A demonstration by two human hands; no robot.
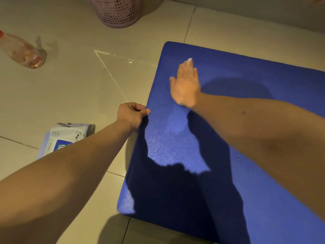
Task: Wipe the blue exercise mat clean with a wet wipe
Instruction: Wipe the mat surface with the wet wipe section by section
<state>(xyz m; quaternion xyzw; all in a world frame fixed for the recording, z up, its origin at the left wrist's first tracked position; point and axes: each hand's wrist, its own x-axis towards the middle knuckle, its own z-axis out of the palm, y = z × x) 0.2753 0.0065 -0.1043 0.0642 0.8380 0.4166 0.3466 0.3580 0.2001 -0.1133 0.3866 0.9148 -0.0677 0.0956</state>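
Here, a pale tiled floor [70, 94] fills the view, and the blue exercise mat [246, 64] lies flat on it to the right, its near left corner close to the camera and its far edge running near the wall. Dark shadows of the arms fall across its grainy surface. At the top, a pink mesh basket [117, 11] stands on the tiles, well apart from the mat. A clear plastic bottle [22, 50] with a red cap lies on its side at far left. A wet wipe pack [65, 136] rests on the floor near the mat's left edge, partly hidden by the left forearm; it bears a blue label, small print and a small drawing, all too small to read. The left hand [132, 114] has its grip pinching the mat's left edge, thumb on top. The right hand [186, 85], blurred, has its grip spread flat on the mat, fingers straight. A white bit of wet wipe [190, 59] peeks out past its fingertips.
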